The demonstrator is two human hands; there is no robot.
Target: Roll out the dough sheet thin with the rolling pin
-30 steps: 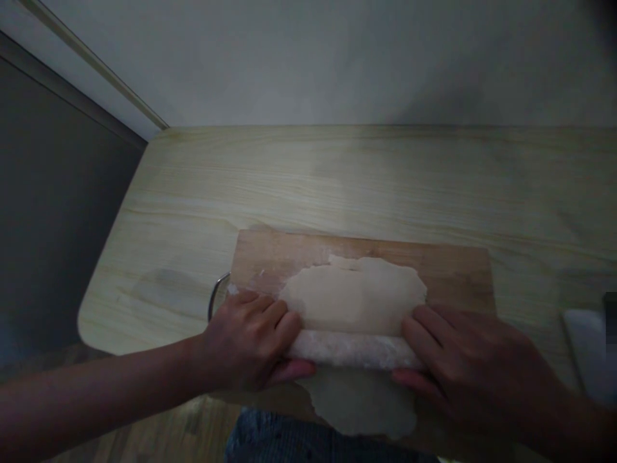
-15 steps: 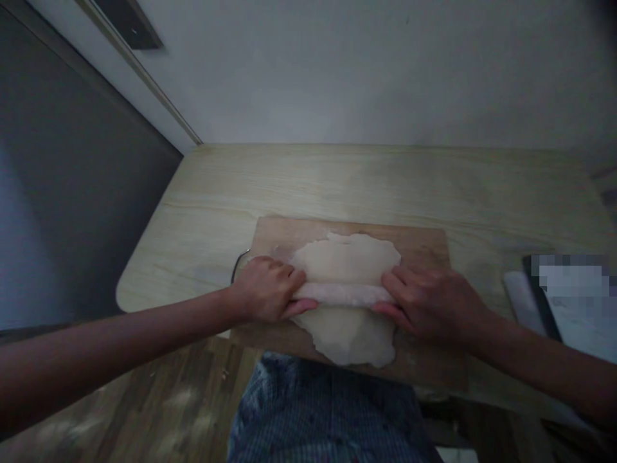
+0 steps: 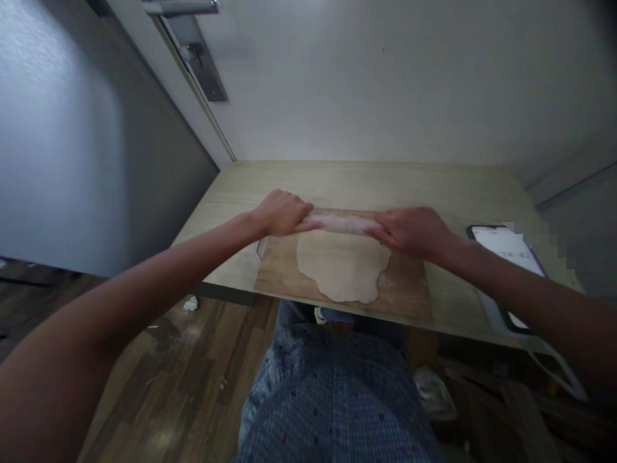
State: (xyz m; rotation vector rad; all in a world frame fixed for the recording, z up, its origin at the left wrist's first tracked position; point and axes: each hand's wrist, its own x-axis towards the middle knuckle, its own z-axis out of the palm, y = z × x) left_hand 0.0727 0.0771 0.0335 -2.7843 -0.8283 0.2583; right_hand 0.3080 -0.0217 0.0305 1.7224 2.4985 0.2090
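A pale, flour-dusted rolling pin (image 3: 343,224) lies crosswise over the far part of a flattened sheet of dough (image 3: 344,265). My left hand (image 3: 285,213) is closed around its left end, thumb along the near side. Around the right end my right hand (image 3: 409,230) is closed in the same way. The dough has an uneven edge and spreads on a brown wooden board (image 3: 279,273), reaching toward the board's near edge. My fingers hide both ends of the pin.
The board rests on a light wooden table (image 3: 434,186) against a pale door with a metal handle (image 3: 183,8). At the right a phone (image 3: 506,247) lies beneath my forearm, near a white cable (image 3: 554,366). A metal loop (image 3: 259,249) sticks out from the board's left side.
Both hands have pushed the rolling pin away from me, from the dough's middle to its far edge. The view has shifted, showing more of the floor and the door handle.
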